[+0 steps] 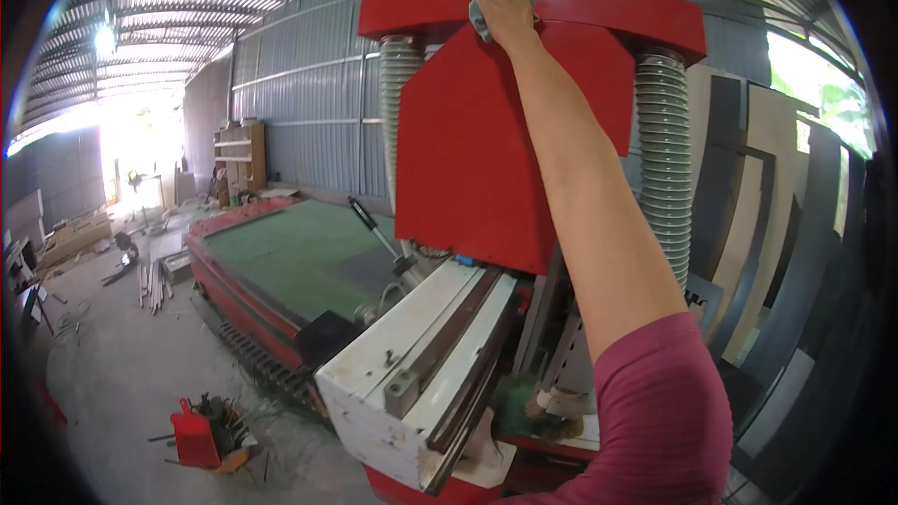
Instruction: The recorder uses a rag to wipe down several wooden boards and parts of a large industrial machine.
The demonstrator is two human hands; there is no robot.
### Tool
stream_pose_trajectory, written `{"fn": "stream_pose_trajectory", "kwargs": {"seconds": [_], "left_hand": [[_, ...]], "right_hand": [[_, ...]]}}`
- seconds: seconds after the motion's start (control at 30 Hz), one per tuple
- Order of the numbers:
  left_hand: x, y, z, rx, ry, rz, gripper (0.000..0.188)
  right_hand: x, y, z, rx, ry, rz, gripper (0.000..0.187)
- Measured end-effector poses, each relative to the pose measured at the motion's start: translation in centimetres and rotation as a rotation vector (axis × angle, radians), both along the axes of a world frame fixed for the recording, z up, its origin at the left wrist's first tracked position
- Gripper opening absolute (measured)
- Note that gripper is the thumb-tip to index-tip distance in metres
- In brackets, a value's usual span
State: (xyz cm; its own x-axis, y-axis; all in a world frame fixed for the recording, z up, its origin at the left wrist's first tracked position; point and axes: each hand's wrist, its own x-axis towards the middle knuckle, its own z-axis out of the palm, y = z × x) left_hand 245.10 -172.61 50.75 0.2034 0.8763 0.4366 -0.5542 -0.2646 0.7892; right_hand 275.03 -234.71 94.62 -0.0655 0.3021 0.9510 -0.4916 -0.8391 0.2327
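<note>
My right hand [508, 15] is raised high, its fingers closed round a bunched grey-green cloth [481, 21]. It presses the cloth against the front of the red top housing [617, 11] of a large machine. Below the hand hangs the machine's red front panel [468, 150], partly behind my right arm. Under the panel a white metal beam [383, 346] with dark rails juts toward me. My left hand is outside the picture.
Ribbed clear hoses [664, 168] hang on both sides of the panel. A green-topped machine bed [290, 248] stretches to the left. On the floor lie a red dustpan [195, 438] and a heap of scraps. Long boards [748, 224] lean at the right.
</note>
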Motion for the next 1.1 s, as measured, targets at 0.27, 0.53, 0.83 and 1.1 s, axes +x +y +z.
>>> {"fn": "stream_pose_trajectory", "kwargs": {"seconds": [0.27, 0.53, 0.83, 1.1], "left_hand": [[3.4, -10.1, -0.4, -0.034, -0.015, -0.046, 0.038], [5.2, -16.0, 0.7, 0.019, -0.096, -0.063, 0.037], [4.6, -13.0, 0.4, 0.038, -0.114, -0.018, 0.041], [8.6, -14.9, 2.8, 0.076, -0.158, -0.008, 0.036]], "right_hand": [[-11.6, -15.5, -2.4, -0.083, -0.158, -0.179, 0.023], [-22.2, -35.5, -0.9, 0.228, -0.414, 0.217, 0.023], [-24.9, -40.6, -4.2, 0.658, -0.303, 0.081, 0.034], [-15.7, -15.7, -6.3, -0.366, -0.16, 0.057, 0.033]]}}
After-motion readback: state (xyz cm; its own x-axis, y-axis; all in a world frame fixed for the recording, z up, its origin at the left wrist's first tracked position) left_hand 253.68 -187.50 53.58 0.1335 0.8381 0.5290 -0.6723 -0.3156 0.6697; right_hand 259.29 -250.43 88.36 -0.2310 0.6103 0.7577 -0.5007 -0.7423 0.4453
